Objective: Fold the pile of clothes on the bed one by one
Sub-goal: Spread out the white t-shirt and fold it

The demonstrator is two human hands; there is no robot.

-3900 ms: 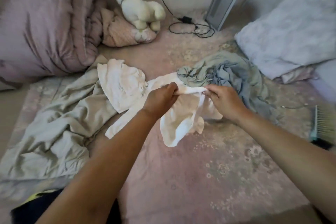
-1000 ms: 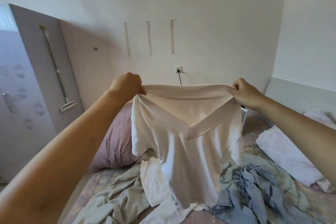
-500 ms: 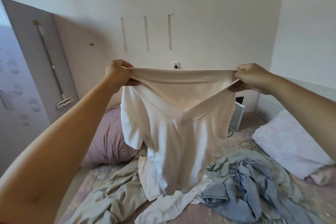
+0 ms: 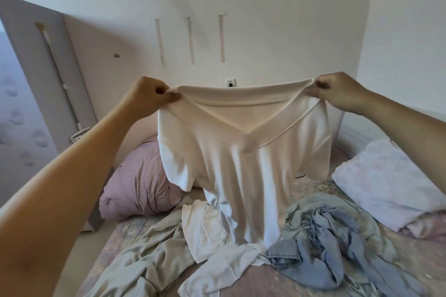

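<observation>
Above the bed (image 4: 313, 282), left hand (image 4: 147, 95) and right hand (image 4: 337, 94) each pinching the white shirt (image 4: 241, 164).

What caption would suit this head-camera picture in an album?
Left hand and right hand hold a white V-neck shirt up by its shoulders above unfolded clothes on the bed.

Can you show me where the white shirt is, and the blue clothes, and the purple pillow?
white shirt (image 4: 243, 171), head view, on its front below the V-neck.
blue clothes (image 4: 323, 248), head view, middle of the crumpled heap.
purple pillow (image 4: 140, 188), head view, on its striped side.
</observation>
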